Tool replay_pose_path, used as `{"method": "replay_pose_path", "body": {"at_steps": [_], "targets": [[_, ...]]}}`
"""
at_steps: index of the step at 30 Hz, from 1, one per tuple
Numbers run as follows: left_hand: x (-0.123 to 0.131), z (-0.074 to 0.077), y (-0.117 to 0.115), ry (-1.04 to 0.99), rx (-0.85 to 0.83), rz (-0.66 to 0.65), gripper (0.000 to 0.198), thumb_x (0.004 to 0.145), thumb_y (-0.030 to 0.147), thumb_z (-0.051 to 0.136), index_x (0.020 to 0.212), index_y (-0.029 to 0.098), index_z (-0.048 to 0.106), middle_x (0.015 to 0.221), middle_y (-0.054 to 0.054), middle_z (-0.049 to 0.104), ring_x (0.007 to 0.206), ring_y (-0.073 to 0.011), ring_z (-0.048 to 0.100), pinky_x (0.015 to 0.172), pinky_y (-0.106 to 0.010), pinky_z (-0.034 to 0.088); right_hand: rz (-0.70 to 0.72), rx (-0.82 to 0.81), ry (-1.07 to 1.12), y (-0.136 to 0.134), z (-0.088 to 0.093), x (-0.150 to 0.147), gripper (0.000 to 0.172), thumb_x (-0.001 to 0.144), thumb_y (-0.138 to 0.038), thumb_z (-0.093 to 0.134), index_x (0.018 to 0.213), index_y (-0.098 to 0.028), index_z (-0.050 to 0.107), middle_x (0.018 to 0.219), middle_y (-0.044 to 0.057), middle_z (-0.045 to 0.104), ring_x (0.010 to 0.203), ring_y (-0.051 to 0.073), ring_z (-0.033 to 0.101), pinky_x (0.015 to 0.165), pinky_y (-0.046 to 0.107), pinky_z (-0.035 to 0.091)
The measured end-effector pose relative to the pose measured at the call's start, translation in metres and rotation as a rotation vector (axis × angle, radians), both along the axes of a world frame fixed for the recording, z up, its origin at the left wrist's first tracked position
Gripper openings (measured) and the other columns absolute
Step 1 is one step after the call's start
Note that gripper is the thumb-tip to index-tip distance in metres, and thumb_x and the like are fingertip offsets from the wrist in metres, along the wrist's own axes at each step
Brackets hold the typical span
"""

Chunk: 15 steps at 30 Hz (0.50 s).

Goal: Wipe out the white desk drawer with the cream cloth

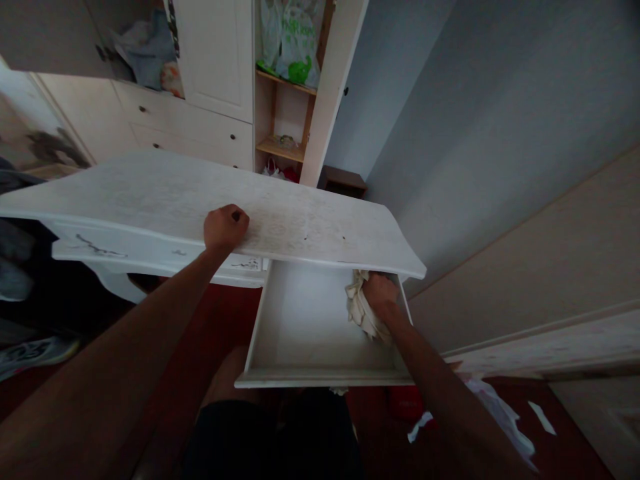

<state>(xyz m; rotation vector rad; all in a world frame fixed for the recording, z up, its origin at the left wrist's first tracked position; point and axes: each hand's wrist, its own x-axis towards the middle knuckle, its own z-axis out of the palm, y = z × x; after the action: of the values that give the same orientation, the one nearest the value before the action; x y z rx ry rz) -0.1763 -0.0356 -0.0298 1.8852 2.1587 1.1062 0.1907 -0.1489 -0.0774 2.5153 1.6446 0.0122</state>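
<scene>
A white drawer is pulled out from the white desk, over my legs. Inside it, near the right wall and toward the back, my right hand grips a crumpled cream cloth. Part of the cloth hangs loose on the drawer floor beside the hand. My left hand rests on the desktop by its front edge, curled into a loose fist with nothing visible in it. The fingertips of my right hand are hidden.
Behind the desk stands a white wardrobe with open doors and plastic bags on a shelf. A grey-blue wall closes off the right side. White plastic lies on the red floor at right; a shoe is at left.
</scene>
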Motion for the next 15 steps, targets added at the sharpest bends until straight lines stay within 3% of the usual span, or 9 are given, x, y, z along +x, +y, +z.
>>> {"method": "replay_pose_path", "body": {"at_steps": [4,9,15], "targets": [[0.0,0.0,-0.001,-0.004,0.003,0.005,0.027,0.087,0.032,0.05,0.094,0.022,0.075,0.096,-0.011,0.077,0.096,-0.0283,0.07,0.085,-0.037,0.053,0.016,-0.045,-0.017,0.002,0.006,-0.001,0.042,0.102,-0.014,0.035,0.128,-0.009,0.068,0.118,0.028,0.073,0.111,0.035,0.074,0.091,0.044,0.055],[0.0,0.001,-0.001,-0.016,0.001,-0.006,0.027,0.087,0.03,0.051,0.094,0.022,0.075,0.095,-0.011,0.077,0.096,-0.0289,0.07,0.086,-0.038,0.053,0.106,0.027,-0.135,-0.011,-0.002,0.001,0.048,0.101,-0.022,0.04,0.146,-0.013,0.051,0.134,0.028,0.064,0.102,0.033,0.075,0.082,0.043,0.058],[0.001,0.0,0.0,-0.031,0.0,0.007,0.027,0.087,0.03,0.052,0.095,0.021,0.076,0.097,-0.012,0.077,0.096,-0.0297,0.071,0.087,-0.039,0.053,0.335,-0.083,-0.124,-0.021,-0.003,0.007,0.039,0.1,-0.029,0.046,0.135,-0.022,0.062,0.141,0.016,0.064,0.11,0.032,0.073,0.088,0.042,0.055]]}}
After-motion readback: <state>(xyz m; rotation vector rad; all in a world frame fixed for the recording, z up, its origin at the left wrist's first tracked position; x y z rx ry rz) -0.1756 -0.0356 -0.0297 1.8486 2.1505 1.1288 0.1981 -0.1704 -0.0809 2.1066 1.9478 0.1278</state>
